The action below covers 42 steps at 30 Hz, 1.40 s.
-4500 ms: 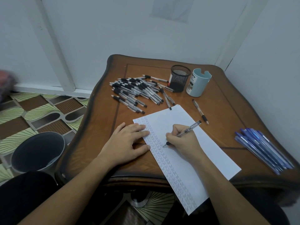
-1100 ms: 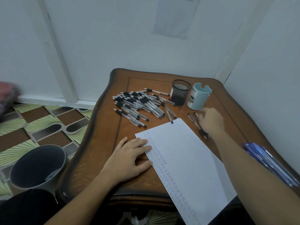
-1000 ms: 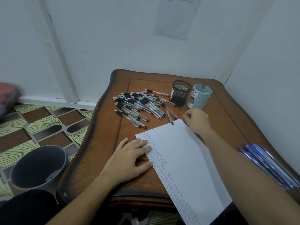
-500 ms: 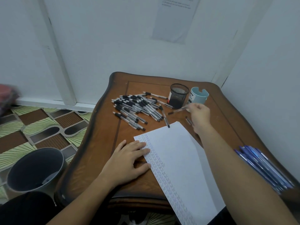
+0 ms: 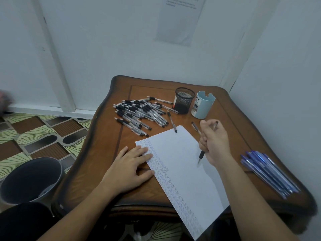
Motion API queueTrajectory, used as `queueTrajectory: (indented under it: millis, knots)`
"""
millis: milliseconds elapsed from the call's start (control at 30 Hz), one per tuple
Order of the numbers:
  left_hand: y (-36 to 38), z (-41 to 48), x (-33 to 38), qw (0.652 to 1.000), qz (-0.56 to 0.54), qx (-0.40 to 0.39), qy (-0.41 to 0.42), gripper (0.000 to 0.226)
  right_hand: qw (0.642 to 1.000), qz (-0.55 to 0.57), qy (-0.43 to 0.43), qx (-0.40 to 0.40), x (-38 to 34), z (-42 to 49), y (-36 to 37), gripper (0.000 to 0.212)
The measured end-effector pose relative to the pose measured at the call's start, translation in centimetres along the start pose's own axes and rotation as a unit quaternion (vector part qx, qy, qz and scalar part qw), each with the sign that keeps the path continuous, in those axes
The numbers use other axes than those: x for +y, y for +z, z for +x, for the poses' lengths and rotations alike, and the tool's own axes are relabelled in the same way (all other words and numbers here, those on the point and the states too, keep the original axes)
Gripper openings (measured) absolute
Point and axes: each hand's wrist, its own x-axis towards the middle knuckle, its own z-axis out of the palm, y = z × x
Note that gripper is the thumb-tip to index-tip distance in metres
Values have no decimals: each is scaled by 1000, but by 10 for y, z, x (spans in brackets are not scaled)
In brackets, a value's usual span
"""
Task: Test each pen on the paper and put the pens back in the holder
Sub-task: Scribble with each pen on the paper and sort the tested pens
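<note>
The pen (image 5: pixel 201 156) in hand is a clear-barrelled one with a black grip. The right hand (image 5: pixel 214 142) has its fingers curled round the barrel, and only the grip, the tip and a bit of the top end stick out. Its long axis stands steep, the top leaning toward the table's far edge and the tip pointing down and toward the near edge. The tip hangs over the middle of the paper (image 5: pixel 184 171), and I cannot tell whether it touches. The rows of test marks run along the sheet's left edge, so the tip has to travel left across bare paper to reach them, which I judge is the next move. The left hand (image 5: pixel 129 168) lies flat with straight fingers on that marked edge, pinning the sheet toward the near left of the table (image 5: pixel 104 153). It is nearer the marks, but the right hand has the pen. A single pen (image 5: pixel 172 121) lies across the sheet's far corner. Beyond it, a pile of matching pens (image 5: pixel 139 113) is spread toward the far left. The black mesh holder (image 5: pixel 184 100) and a pale blue cup (image 5: pixel 202 105) stand side by side near the far edge, beyond the right hand. A bundle of blue pens (image 5: pixel 267 173) lies along the right edge.
</note>
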Motion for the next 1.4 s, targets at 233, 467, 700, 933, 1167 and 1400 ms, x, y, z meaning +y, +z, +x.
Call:
queueTrajectory:
  millis: [233, 467, 700, 933, 1167, 1400]
  knots:
    - [0, 0, 0, 1000, 15, -7, -24, 81, 995, 43, 81, -37, 32, -22, -5, 69]
    - [1, -1, 1, 999, 19, 0, -35, 82, 992, -15, 29, -120, 56, -27, 7, 29]
    - [2, 0, 0, 999, 5, 16, -29, 77, 970, -119, 13, -212, 63, -24, 12, 17]
    - [2, 1, -2, 1000, 11, 0, -26, 77, 972, -154, -10, -178, 75, -18, 19, 51]
    - [5, 2, -4, 999, 16, -3, -29, 75, 967, -171, -27, -186, 79, -17, 18, 42]
    - [3, 3, -3, 999, 16, -9, -30, 76, 965, -182, -35, -188, 80, -17, 17, 48]
